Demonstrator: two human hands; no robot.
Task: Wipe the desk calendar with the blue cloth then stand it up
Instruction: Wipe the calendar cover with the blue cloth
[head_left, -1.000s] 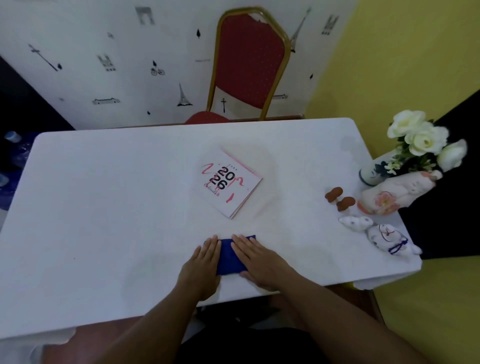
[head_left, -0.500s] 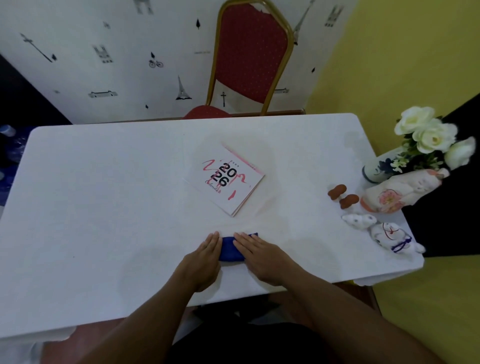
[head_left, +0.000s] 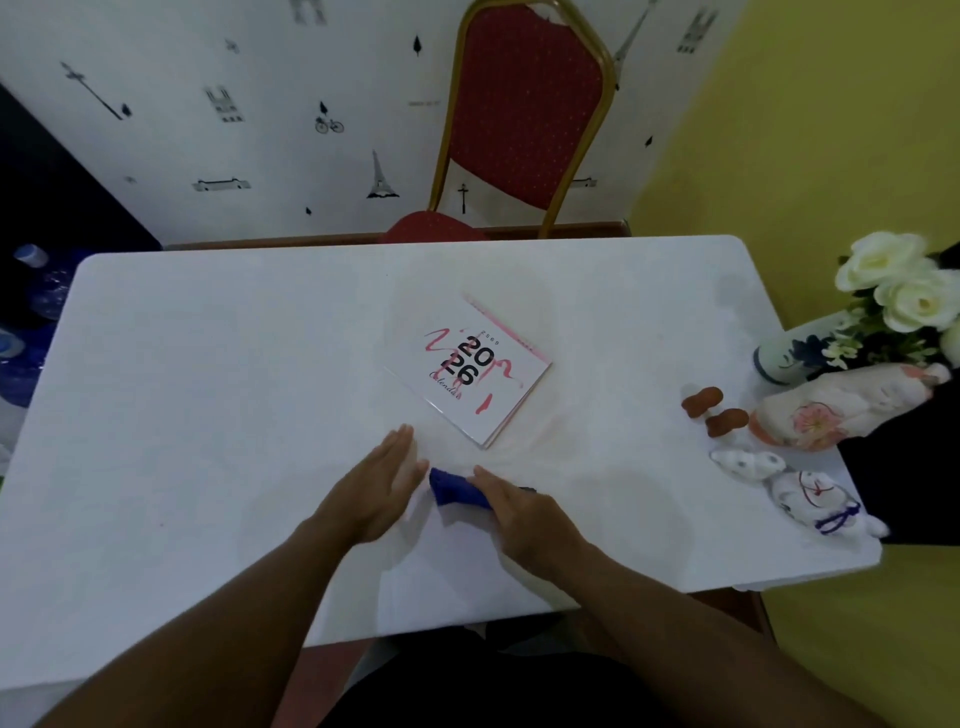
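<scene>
A white desk calendar (head_left: 475, 371) printed "2026" with pink strokes lies flat near the middle of the white table (head_left: 208, 389). Nearer to me, a folded blue cloth (head_left: 454, 488) sits on the table, partly bunched. My right hand (head_left: 519, 512) covers and grips the cloth's right part. My left hand (head_left: 382, 486) hovers just left of the cloth, fingers straight and together, holding nothing. Both hands are a short way in front of the calendar's near corner.
At the table's right edge stand a vase of white flowers (head_left: 893, 306), a pale ceramic figure (head_left: 836, 405), two brown pieces (head_left: 714, 410) and small white figurines (head_left: 795, 493). A red chair (head_left: 519, 109) stands behind the far edge. Blue bottles (head_left: 31, 312) sit off to the left.
My left hand has lifted off the cloth and shifted left and forward. My right hand has closed on the cloth and bunched it, raising its left end.
</scene>
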